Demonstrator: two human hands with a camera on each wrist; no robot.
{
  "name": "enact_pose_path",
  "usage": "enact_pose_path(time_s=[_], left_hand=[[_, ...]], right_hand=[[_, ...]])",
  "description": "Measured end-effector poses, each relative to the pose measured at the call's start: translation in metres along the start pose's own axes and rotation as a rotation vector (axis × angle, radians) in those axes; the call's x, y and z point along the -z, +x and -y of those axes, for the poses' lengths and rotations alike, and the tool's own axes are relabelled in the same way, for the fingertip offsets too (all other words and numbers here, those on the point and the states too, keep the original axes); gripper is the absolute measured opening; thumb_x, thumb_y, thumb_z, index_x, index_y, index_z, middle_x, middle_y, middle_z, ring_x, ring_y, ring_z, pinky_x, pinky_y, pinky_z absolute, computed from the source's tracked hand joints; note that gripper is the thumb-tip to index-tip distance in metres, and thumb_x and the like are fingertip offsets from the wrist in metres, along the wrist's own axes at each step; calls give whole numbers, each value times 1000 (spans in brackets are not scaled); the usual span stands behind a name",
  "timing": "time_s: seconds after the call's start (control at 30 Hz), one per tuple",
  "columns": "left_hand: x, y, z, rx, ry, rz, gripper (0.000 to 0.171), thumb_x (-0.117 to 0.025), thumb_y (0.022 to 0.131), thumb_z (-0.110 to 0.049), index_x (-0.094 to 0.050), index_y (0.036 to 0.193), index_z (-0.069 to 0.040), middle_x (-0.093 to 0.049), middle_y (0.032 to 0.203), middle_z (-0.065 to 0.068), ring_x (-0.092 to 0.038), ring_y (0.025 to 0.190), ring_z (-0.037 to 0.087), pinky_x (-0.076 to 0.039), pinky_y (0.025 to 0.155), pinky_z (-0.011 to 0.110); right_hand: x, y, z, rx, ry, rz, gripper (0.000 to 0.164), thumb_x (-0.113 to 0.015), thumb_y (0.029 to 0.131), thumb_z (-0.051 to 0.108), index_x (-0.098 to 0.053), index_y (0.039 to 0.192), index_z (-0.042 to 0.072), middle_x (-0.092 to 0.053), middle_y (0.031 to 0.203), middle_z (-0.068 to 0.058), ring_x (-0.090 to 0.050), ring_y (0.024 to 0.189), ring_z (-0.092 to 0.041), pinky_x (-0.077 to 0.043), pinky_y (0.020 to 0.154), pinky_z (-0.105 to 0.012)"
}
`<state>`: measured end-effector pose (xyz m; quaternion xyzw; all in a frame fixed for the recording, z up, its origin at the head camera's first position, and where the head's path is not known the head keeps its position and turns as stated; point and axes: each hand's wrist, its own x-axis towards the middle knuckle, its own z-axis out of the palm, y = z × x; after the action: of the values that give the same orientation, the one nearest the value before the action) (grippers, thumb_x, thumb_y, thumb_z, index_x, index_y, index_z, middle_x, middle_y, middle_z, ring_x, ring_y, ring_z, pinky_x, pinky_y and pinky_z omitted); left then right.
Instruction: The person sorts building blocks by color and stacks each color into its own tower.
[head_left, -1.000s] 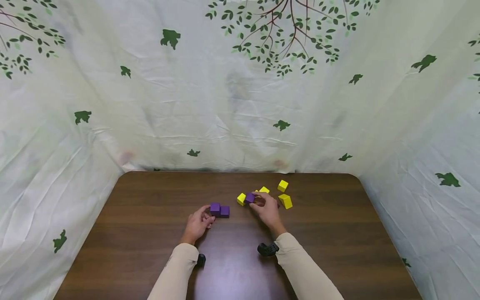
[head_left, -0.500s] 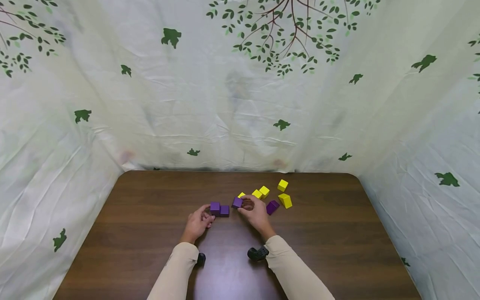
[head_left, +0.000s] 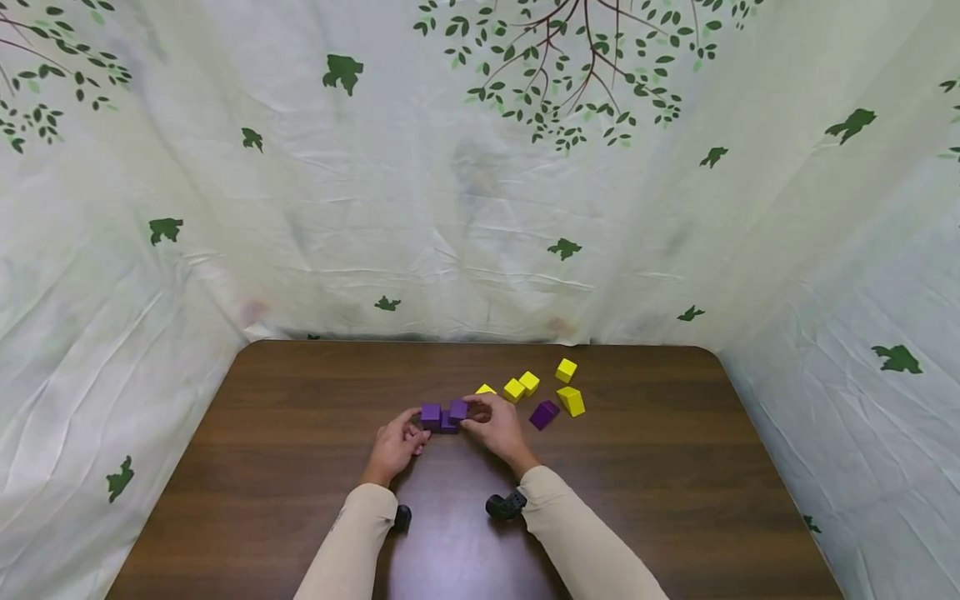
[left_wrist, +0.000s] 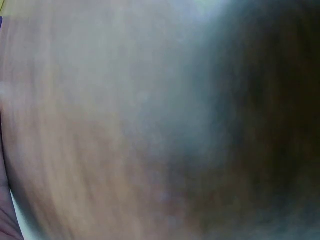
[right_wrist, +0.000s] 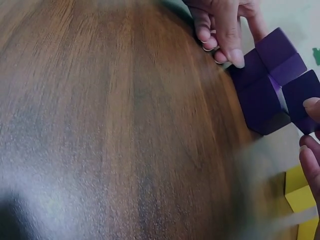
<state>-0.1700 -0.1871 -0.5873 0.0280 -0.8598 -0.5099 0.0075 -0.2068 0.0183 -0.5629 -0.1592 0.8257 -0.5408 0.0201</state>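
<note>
My left hand holds the left side of a purple block at the bottom of a short stack, its thumb against the front face in the right wrist view. Another purple block sits on top of it. Right beside that stack stands a further purple block on the table. Between thumb and fingers, my right hand pinches a purple cube, slightly tilted and close over the right-hand block. The left wrist view is mostly blurred and shows only a sliver of the hand.
One loose purple block lies to the right of my right hand. Several yellow blocks, among them a larger one and a cube, are scattered behind it on the brown table. A printed white curtain hangs beyond the table's back edge.
My right hand has carried the purple cube leftward, from among the yellow blocks to over the right-hand purple block. The left hand has stayed at the stack.
</note>
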Motion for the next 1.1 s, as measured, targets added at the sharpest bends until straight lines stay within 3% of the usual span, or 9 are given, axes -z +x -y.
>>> enact_pose_path(time_s=[0.87, 1.1], left_hand=[[0, 0, -1, 1, -12, 5, 39, -69, 84, 3, -58, 121, 5, -60, 66, 2, -55, 52, 9, -47, 51, 21], [0, 1, -3, 33, -17, 8, 41, -70, 84, 2, -57, 124, 3, -61, 67, 2, -56, 54, 10, -48, 52, 21]], right_hand=[[-10, 2, 5, -11, 8, 32, 36, -76, 79, 0, -67, 114, 0, -69, 104, -16, -68, 90, -25, -55, 78, -31], [-10, 2, 6, -8, 24, 52, 40, -77, 79, 0, -64, 117, -2, -68, 107, -17, -67, 92, -27, -55, 80, -33]])
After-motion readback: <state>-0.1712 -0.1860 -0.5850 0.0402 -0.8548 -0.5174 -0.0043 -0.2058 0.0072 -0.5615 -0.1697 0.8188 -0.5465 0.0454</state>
